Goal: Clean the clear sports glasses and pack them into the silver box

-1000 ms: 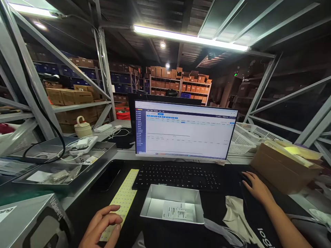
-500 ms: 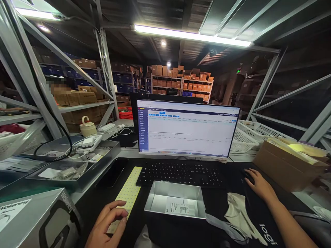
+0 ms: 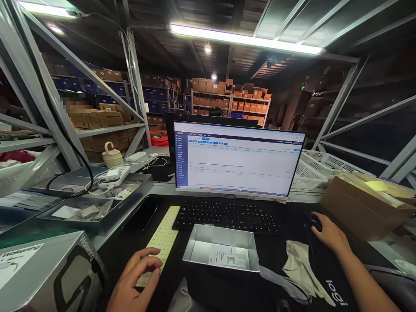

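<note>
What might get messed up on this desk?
The left hand, over the yellow sheet, might crease or shift it. The right hand, on the mouse, might brush the pale cloth if it slides back. The open silver box, close to the keyboard, could get bumped.

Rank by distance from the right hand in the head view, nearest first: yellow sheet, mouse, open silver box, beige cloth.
1. Mouse, at the right hand
2. Beige cloth, to the hand's left
3. Open silver box, centre
4. Yellow sheet, farther left
</note>
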`<move>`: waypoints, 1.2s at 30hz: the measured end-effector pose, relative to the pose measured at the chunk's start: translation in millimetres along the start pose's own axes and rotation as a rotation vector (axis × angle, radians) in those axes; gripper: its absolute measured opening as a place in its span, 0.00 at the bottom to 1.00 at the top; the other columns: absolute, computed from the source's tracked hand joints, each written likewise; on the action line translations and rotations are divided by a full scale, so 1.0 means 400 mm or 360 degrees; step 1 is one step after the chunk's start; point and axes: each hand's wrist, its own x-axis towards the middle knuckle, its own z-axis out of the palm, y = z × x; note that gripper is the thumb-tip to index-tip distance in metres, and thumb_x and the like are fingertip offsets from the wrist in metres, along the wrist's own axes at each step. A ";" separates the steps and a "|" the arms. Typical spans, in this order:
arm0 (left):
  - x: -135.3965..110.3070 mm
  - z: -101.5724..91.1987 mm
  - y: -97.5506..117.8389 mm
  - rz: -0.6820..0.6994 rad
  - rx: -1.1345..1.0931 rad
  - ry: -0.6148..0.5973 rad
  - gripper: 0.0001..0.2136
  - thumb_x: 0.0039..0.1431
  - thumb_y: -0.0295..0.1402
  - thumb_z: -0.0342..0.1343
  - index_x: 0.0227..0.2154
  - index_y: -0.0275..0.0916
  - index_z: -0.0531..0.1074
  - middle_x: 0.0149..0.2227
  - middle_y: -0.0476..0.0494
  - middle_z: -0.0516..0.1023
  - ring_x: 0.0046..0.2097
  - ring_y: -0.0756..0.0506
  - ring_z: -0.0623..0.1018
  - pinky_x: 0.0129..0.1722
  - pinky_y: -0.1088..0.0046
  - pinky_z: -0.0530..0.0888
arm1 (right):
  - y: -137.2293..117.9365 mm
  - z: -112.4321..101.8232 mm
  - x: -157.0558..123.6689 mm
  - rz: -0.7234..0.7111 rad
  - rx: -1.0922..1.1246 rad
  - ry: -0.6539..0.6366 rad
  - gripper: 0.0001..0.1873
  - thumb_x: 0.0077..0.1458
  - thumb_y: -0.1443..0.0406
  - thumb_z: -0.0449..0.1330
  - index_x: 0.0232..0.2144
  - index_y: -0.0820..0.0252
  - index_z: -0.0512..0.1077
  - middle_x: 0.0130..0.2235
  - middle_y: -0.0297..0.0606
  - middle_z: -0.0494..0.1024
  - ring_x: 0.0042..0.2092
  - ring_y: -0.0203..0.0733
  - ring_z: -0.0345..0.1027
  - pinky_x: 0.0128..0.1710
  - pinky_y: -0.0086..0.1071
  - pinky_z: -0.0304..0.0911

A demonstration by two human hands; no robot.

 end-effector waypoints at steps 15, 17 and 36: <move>0.003 -0.006 0.039 -0.0141 -0.0047 -0.0069 0.12 0.58 0.44 0.55 0.27 0.43 0.75 0.42 0.43 0.77 0.41 0.45 0.81 0.39 0.74 0.79 | -0.034 -0.025 0.007 0.0055 0.0110 -0.0070 0.25 0.52 0.54 0.53 0.50 0.56 0.72 0.51 0.46 0.79 0.54 0.55 0.73 0.58 0.49 0.66; 0.003 -0.008 0.044 -0.0164 -0.0028 -0.0105 0.12 0.59 0.44 0.54 0.27 0.43 0.75 0.42 0.43 0.78 0.41 0.45 0.81 0.39 0.74 0.79 | -0.031 -0.023 0.007 0.0057 0.0105 -0.0068 0.25 0.52 0.54 0.53 0.50 0.56 0.72 0.51 0.47 0.79 0.53 0.56 0.74 0.57 0.49 0.67; 0.003 -0.009 0.038 -0.0018 -0.0051 -0.0083 0.09 0.59 0.41 0.56 0.28 0.44 0.76 0.39 0.46 0.80 0.40 0.46 0.81 0.40 0.76 0.79 | -0.027 -0.020 0.008 0.0030 0.0054 -0.0061 0.25 0.53 0.54 0.53 0.50 0.58 0.72 0.51 0.49 0.78 0.54 0.56 0.72 0.59 0.49 0.65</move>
